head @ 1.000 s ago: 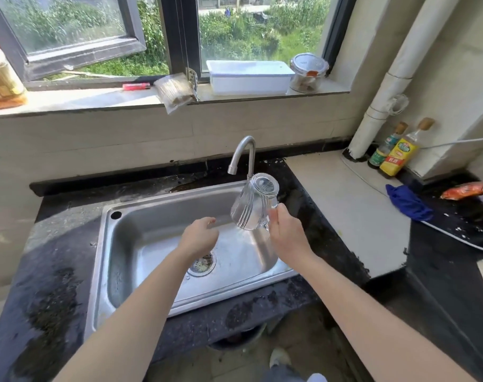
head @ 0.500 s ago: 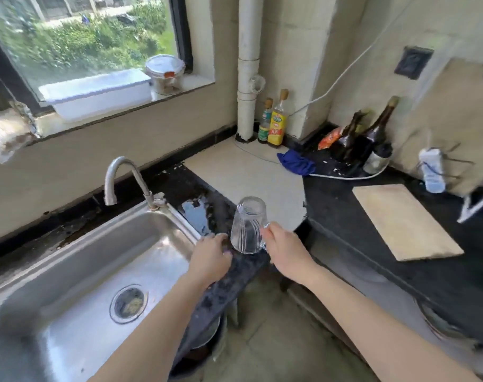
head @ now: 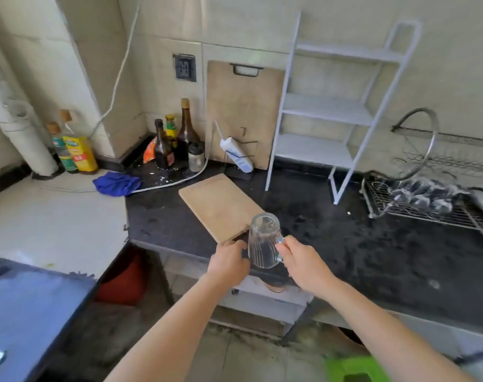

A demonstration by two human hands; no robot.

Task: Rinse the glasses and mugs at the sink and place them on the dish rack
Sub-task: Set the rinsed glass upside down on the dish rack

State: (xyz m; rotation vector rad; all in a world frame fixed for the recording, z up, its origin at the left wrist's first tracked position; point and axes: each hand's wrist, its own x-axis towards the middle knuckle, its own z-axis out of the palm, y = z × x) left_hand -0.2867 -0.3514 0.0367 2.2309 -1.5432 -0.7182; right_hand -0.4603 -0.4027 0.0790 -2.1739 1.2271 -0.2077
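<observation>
1. The glass mug (head: 263, 241) hangs upside down in the air, mouth toward the floor. It is above the near edge of the black countertop (head: 372, 244), just near of the corner of the flat cutting board (head: 221, 206).
2. The right hand (head: 303, 264) grasps the mug by its handle, thumb and curled fingers pinching it, and appears to carry all the weight.
3. The left hand (head: 229, 264) sits just left of the mug with its fingers curled toward the glass wall. Whether they touch it or hold anything cannot be told.
4. The dish rack (head: 460, 216) stands well apart at the far right of the same countertop. Clear glasses (head: 422, 194) already lie in its lower tier (too blurred to count).
5. The likeliest failure is a slip. If the mug is wet from rinsing, a handle-only pinch is a weak hold. A dropped mug would strike the hard countertop edge or the floor below.
6. The white shelf frame (head: 336, 111) stands between the mug and the rack. A fast swing to the right could knock the glass against its near leg.
7. The rack looks crowded. Lowering the mug without picking a free spot could bring glass down on glass and chip a rim.
8. An inverted mug set on uneven wire could tip once the hand lets go, so it probably needs to sit flat before release.
</observation>
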